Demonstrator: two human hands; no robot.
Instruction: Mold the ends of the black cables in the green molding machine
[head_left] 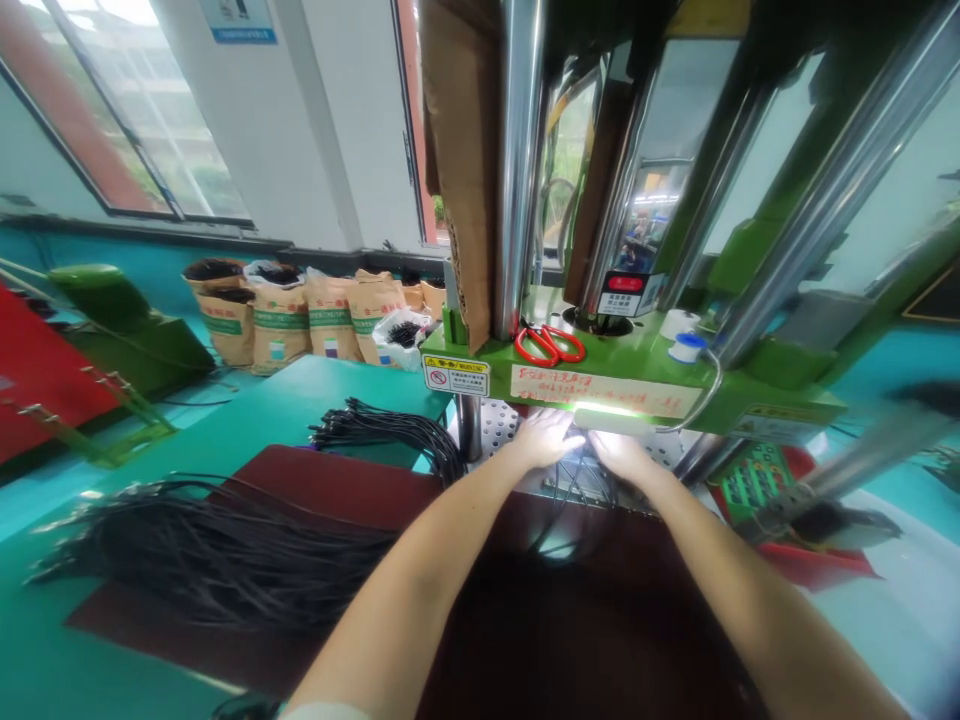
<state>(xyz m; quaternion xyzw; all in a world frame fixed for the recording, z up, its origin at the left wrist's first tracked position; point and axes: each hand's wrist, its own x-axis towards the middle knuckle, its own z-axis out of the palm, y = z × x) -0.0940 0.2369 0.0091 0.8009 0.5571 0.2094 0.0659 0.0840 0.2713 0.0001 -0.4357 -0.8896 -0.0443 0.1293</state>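
My left hand (550,438) and my right hand (619,452) reach under the green press head (480,372), close together in a bright light. Their fingers bend inward toward each other, partly hidden by the press edge and glare. What they pinch, if anything, I cannot make out. Thin black cables (574,485) hang between and below my hands, over the metal mould plate (592,490) and the dark front edge. To the left, a large bundle of black cables (225,550) with metallic ends lies on a dark red board (300,480). A smaller cable bundle (390,425) lies behind it.
Red-handled scissors (549,345) and a blue-and-white spool (686,347) rest on the press ledge. Steel columns (517,170) rise around the work spot. Paper sacks (281,320) stand behind the green table (352,375). A green patterned tray (757,478) sits at the right.
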